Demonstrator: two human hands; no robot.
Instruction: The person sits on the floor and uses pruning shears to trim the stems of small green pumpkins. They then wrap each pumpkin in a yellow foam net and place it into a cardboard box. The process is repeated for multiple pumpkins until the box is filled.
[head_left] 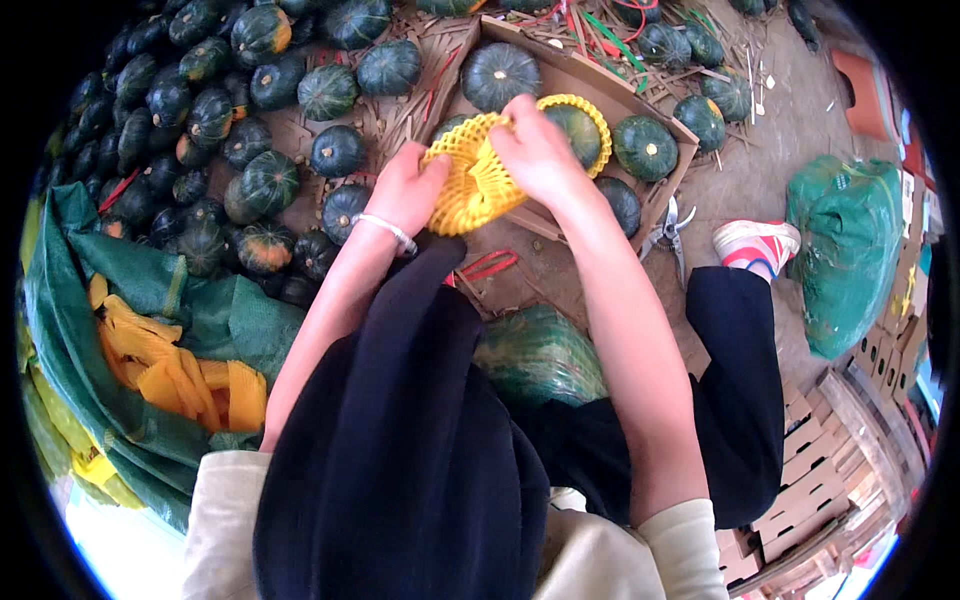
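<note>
Both my hands are closed on a yellow foam net sleeve (462, 190) above a shallow cardboard box (570, 75). My left hand (408, 188) pinches its left edge, and a light band circles that wrist. My right hand (540, 148) grips the sleeve's gathered middle. A loop of the yellow net curves right of this hand, with a dark green pumpkin (572, 132) showing inside it; whether the net is around that pumpkin or just above it, I cannot tell. Other pumpkins lie in the box, including a large one (500, 77) at its far left and one (645, 148) on the right.
Pumpkins (270, 180) are heaped at the left. A green sack (250, 315) holds folded yellow nets (150, 345). Pruning shears (670, 235) lie right of the box. A wrapped green bundle (540, 355) is between my legs, and a green bag (840, 250) stands by my right shoe (755, 240).
</note>
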